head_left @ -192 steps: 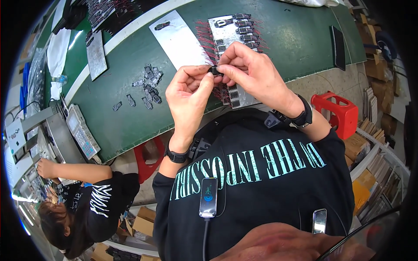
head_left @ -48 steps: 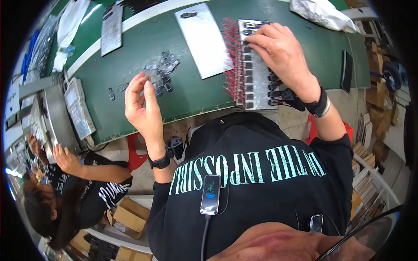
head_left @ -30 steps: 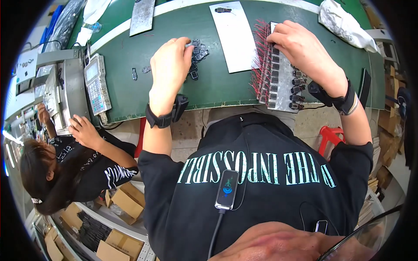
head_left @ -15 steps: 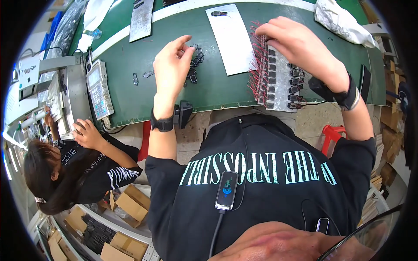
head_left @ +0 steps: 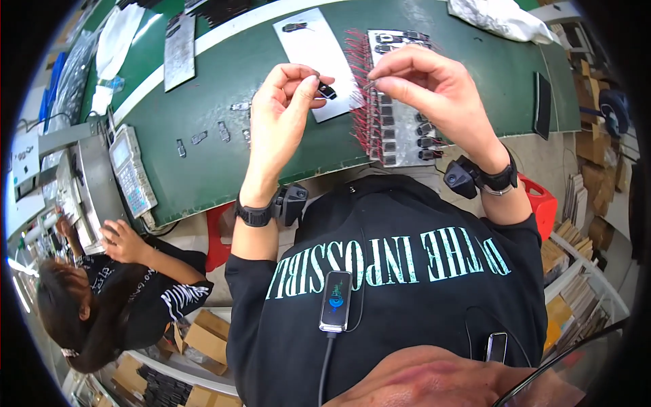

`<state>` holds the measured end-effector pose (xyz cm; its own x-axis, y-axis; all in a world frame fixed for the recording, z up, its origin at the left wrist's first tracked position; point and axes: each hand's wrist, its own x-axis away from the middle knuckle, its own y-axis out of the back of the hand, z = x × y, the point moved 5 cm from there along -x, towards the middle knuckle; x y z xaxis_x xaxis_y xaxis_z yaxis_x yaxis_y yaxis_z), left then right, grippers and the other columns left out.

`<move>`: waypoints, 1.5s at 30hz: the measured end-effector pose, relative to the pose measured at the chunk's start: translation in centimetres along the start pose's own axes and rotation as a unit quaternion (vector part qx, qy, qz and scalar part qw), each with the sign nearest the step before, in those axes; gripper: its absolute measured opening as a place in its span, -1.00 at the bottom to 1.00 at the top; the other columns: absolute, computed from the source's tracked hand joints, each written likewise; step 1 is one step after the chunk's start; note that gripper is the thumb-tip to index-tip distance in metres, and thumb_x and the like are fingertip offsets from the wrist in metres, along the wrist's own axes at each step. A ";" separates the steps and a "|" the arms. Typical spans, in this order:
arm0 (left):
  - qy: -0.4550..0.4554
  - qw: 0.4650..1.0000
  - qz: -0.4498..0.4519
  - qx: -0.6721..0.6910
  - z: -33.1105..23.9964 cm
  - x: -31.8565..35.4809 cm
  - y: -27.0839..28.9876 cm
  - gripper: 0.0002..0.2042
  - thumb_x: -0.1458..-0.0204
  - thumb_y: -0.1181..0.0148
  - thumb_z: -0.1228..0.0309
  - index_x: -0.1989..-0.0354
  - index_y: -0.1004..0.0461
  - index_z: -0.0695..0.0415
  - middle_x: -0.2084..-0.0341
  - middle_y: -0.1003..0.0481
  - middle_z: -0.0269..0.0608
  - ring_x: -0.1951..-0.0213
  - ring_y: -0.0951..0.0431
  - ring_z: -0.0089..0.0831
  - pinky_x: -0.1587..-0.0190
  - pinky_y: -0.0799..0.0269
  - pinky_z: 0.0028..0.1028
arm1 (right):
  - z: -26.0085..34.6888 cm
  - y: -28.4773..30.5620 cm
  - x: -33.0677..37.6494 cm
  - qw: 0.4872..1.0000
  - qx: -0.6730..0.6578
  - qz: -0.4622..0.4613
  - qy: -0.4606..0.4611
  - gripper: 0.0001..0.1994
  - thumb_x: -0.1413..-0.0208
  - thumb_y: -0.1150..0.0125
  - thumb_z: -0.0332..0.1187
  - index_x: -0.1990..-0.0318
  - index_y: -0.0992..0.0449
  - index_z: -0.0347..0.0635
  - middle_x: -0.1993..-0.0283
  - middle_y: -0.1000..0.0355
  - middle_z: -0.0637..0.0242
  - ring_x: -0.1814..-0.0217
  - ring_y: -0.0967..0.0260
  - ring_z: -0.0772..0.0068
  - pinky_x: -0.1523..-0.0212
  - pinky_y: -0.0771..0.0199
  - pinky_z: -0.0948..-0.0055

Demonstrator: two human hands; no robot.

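My left hand point(head_left: 281, 112) is closed in a pinch on a small black rectangular part point(head_left: 327, 91), held above the white board point(head_left: 308, 51). A hand's width to the right, my right hand point(head_left: 434, 88) pinches thumb against fingers at the edge of a row of red wires point(head_left: 359, 115). Something thin shows at its fingertips, too small to make out. Below that hand lies a grey panel point(head_left: 405, 146) bearing columns of small black rectangular parts point(head_left: 388, 133); the hand hides some of them. Another black part point(head_left: 297, 28) rests on the white board.
Several small parts point(head_left: 224, 131) lie loose on the green table point(head_left: 203, 169). At left stands a grey keypad device point(head_left: 132, 169), with a co-worker's hand point(head_left: 124, 241) beyond it. A metal plate point(head_left: 180, 54), white cloth point(head_left: 502, 20) and black slab point(head_left: 542, 105) also lie on the table.
My left hand has moved from the loose pile toward the white board and now holds a black part. My right hand has come down and left along the panel. The whole view has shifted.
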<state>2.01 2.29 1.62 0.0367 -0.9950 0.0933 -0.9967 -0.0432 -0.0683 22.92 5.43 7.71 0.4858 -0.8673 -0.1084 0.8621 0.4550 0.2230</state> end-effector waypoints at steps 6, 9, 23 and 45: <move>-0.145 0.861 0.091 -0.479 0.5 -1.3 0.1 -0.83 -0.16 -0.24 0.38 0.13 -0.56 0.14 0.32 -0.60 -0.19 0.33 -0.65 -0.29 0.27 -0.55 -0.37 | -0.8 2.0 0.2 0.993 -0.096 0.007 -0.064 -0.83 -0.27 -0.21 -0.46 0.05 -0.56 -0.30 0.19 -0.50 0.39 0.18 -0.45 0.65 0.11 -0.45 0.62; -0.197 0.846 0.021 -0.495 0.7 -0.8 0.1 -0.82 -0.13 -0.28 0.33 0.14 -0.60 0.11 0.30 -0.60 -0.20 0.37 -0.63 -0.26 0.29 -0.53 -0.38 | -1.8 2.5 0.6 0.994 -0.095 0.003 -0.053 -0.81 -0.30 -0.20 -0.37 0.03 -0.54 -0.27 0.20 -0.51 0.37 0.20 -0.46 0.65 0.13 -0.47 0.60; -0.225 0.817 -0.146 -0.511 3.0 4.2 -0.3 -0.87 -0.07 -0.35 0.40 0.24 -0.63 0.11 0.32 -0.57 -0.21 0.36 -0.62 -0.22 0.28 -0.55 -0.33 | -4.3 0.7 1.9 0.976 -0.174 0.018 -0.133 -0.82 -0.28 -0.21 -0.39 0.04 -0.52 -0.27 0.16 -0.52 0.35 0.18 -0.51 0.59 0.09 -0.54 0.54; -0.103 0.994 -0.034 0.025 1.1 4.4 -3.9 -0.70 -0.11 -0.31 0.61 -0.04 -0.56 0.29 0.11 -0.60 -0.18 0.10 -0.60 -0.54 0.04 -0.54 -0.57 | -4.2 -2.3 1.7 0.995 -0.080 0.003 -0.064 -0.88 -0.23 -0.23 -0.52 0.11 -0.54 -0.32 0.20 -0.49 0.44 0.17 -0.44 0.68 0.09 -0.51 0.62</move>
<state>6.11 -1.98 1.19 0.1224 -0.9867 -0.1066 -0.9868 -0.1096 -0.1193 22.42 3.78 2.92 0.4782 -0.8780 0.0193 0.8757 0.4784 0.0650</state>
